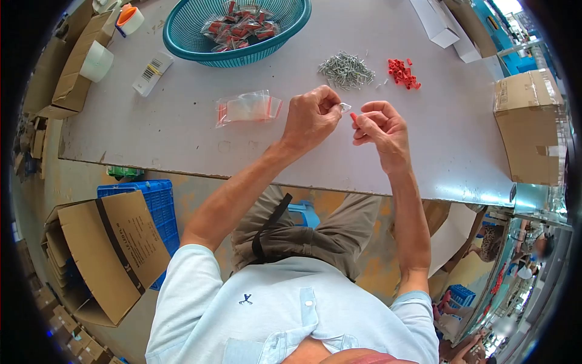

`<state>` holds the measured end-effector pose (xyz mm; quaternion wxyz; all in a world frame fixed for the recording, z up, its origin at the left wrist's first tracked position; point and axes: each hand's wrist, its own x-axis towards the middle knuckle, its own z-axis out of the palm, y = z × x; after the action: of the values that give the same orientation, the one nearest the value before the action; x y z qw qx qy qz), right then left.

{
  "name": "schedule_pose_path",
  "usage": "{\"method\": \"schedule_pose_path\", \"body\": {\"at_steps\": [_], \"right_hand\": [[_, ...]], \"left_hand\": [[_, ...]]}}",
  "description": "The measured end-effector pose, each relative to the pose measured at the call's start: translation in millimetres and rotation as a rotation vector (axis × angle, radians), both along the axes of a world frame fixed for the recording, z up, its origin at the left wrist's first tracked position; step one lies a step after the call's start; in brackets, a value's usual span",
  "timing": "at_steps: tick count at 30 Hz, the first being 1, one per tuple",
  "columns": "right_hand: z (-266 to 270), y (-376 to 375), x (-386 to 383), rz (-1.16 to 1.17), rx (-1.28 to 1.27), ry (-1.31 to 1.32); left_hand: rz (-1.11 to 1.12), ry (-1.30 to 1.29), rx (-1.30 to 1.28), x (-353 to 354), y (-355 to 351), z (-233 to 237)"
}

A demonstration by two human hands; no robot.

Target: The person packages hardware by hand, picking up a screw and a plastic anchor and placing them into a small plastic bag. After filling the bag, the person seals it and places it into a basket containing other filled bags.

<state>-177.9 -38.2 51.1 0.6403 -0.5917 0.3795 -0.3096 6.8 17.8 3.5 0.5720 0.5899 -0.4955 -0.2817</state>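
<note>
Above the front half of the table, my left hand (314, 116) is closed in a pinch. A small clear, whitish bit of plastic (345, 108) sticks out from its fingertips; most of it is hidden, and it looks like the edge of a small bag. Close on the right, my right hand (386, 131) pinches a small red plastic plug (354, 117) between thumb and fingers. The hands are a short gap apart. Beyond them lie a heap of silver screws (347, 70) and a smaller pile of red plugs (403, 74). Clear bags with red edges (248, 108) lie left of my left hand.
A teal plastic basket (176, 36) holding several filled packets stands at the back. A labelled white box (152, 73) and tape rolls (128, 20) are at the left. Cardboard boxes (528, 127) border the right side; another carton (112, 255) stands by a blue crate below.
</note>
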Motion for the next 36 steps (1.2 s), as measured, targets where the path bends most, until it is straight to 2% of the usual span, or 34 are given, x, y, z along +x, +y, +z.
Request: {"method": "schedule_pose_path", "body": {"at_steps": [9,10,12,15,18,19,20,21,22,23,24,25,26,27,29,33,36], "right_hand": [[-21,3,23,-0.101,-0.119,0.1],[-23,3,22,-0.1,-0.118,0.102],[-26,2,21,-0.07,0.018,-0.079],[-23,2,18,-0.047,0.003,-0.033],[-25,2,19,-0.078,-0.083,0.076],[-27,4,21,-0.096,-0.094,0.079],[-28,7,24,-0.151,-0.4,0.234],[-28,10,26,-0.204,-0.701,0.399],[-26,14,27,-0.252,-0.892,0.472],[-26,15,25,-0.27,-0.899,0.488],[-27,16,24,-0.187,-0.957,0.428],[-27,16,22,-0.099,-1.013,0.364],[-23,17,18,-0.053,-0.974,0.358],[-23,11,11,-0.059,-0.979,0.361],[-25,-15,-12,-0.179,-0.775,0.463],[-39,-94,-67,-0.403,-0.804,0.653],[-38,-134,-91,-0.458,-0.758,0.745]], "left_hand": [[-0.037,-0.087,-0.036,-2,6,8],[-0.056,-0.028,-0.024,-2,5,6],[-0.071,0.032,-0.011,0,2,2],[-0.093,0.138,-0.019,1,2,3],[-0.139,0.04,-0.003,0,7,6],[-0.115,-0.1,-0.108,-1,6,2],[-0.092,-0.234,-0.219,-3,4,0],[-0.115,-0.224,-0.236,-6,5,0],[-0.068,-0.207,-0.204,-8,5,-1],[-0.017,-0.191,-0.167,-8,5,-2],[-0.031,-0.186,-0.175,-6,4,-3],[-0.029,-0.039,-0.083,-1,1,-5],[-0.024,0.106,0.012,1,-1,-5],[-0.03,0.106,0.007,1,-2,-3],[-0.087,0.153,0.099,-1,1,1],[-0.106,0.069,0.033,-3,0,-2],[-0.111,0.097,0.029,-4,-1,-3]]}}
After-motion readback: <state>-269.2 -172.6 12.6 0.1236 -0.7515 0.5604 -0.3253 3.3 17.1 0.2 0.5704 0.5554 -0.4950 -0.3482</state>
